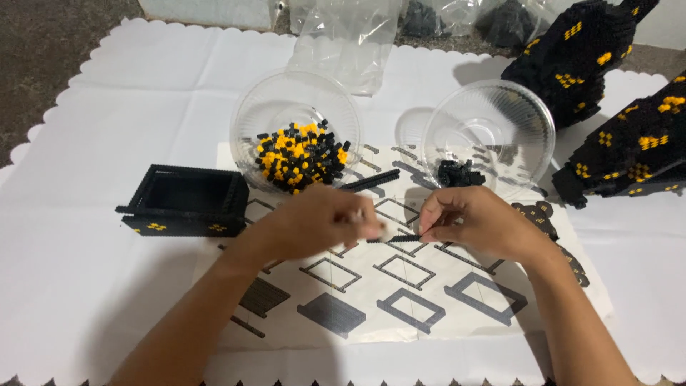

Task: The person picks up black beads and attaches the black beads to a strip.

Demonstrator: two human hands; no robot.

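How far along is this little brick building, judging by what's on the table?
Done: large black-and-yellow sections stand at the right, and a black open box sits at the left. In hand: the left hand and right hand hold a thin black strip between them over the instruction sheet. Left: many loose bricks fill one bowl, with a few in the other bowl.

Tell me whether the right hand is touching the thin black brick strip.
Touching. The head view shows the right hand pinching one end of the thin black brick strip between its fingertips, above the instruction sheet.
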